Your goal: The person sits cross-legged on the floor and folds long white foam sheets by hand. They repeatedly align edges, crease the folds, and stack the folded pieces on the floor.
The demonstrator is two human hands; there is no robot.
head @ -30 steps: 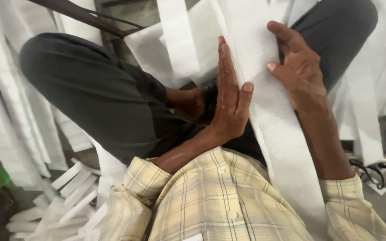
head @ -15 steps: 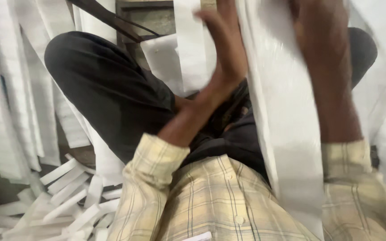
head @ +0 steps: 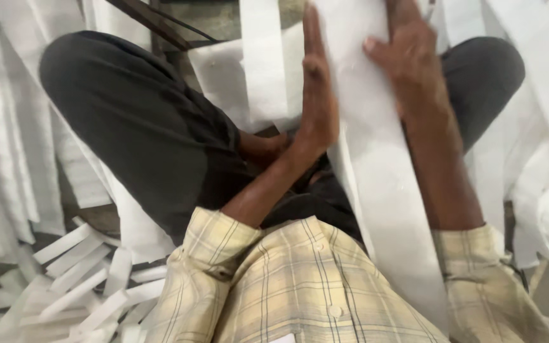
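A long, wide white foam strip [head: 376,159] runs from my lap up past the top of the view. My left hand [head: 316,95] lies flat against its left edge, fingers straight and together, pointing up. My right hand [head: 408,60] rests on top of the strip near its right edge, fingers spread over it and partly cut off by the frame's top. I sit cross-legged in dark trousers [head: 135,133] and a pale yellow checked shirt [head: 300,286].
Several cut white foam strips [head: 77,279] lie scattered on the floor at the lower left. More white foam sheets hang or stand at the left [head: 7,146] and right [head: 541,146]. A dark metal bar [head: 147,22] crosses the upper left.
Both hands slid up along the strip and blurred half a second ago. Now they sit slightly lower and steady, and the view has tilted a little.
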